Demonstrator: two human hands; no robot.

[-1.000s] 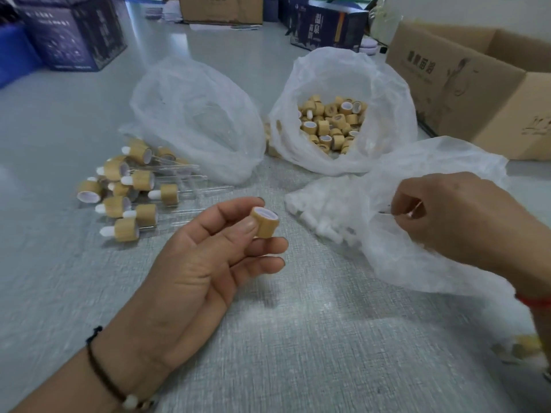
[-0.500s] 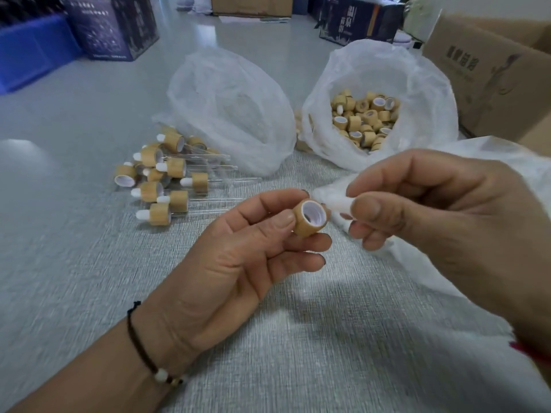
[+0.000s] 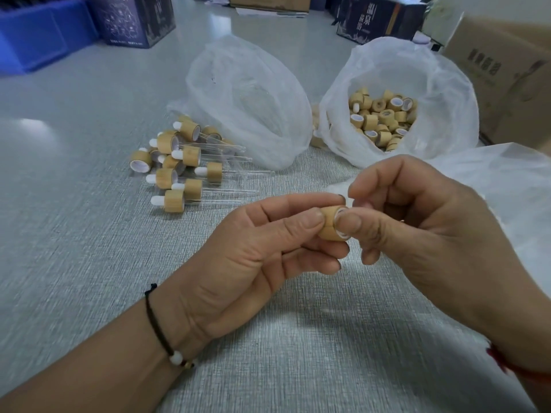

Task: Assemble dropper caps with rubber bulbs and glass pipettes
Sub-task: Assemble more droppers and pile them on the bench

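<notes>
While the left hand [image 3: 256, 251] pinches a bamboo-coloured dropper cap [image 3: 329, 223] between thumb and curled fingers [image 3: 316, 201], the cap sits sideways above the grey worktop [image 3: 89, 248], its white-lined open end turned toward the right hand [image 3: 423, 234]. The right hand is right up against it, thumb tip pressed on the cap's open rim and forefinger curled over the top; whether a rubber bulb sits between those fingertips cannot be told, the spot is hidden. Both hands meet at the cap, lifted clear of the worktop. Beyond the left hand, a pile of finished droppers [image 3: 185, 165] lies on the worktop, caps with white bulbs to the left, clear glass pipettes pointing right. Just behind that pile slumps a translucent plastic bag [image 3: 247, 96], contents too faint to make out. To its right, an open bag of loose caps [image 3: 384, 117] shows bamboo rings, some with white liners. Another white bag [image 3: 512, 186] spreads behind the right hand. A cardboard box [image 3: 507, 73] stands at the far right, dark printed boxes [image 3: 134, 19] and a blue bin [image 3: 38, 31] line the far edge. A dark cord bracelet [image 3: 161, 332] with a white bead circles the left wrist.
</notes>
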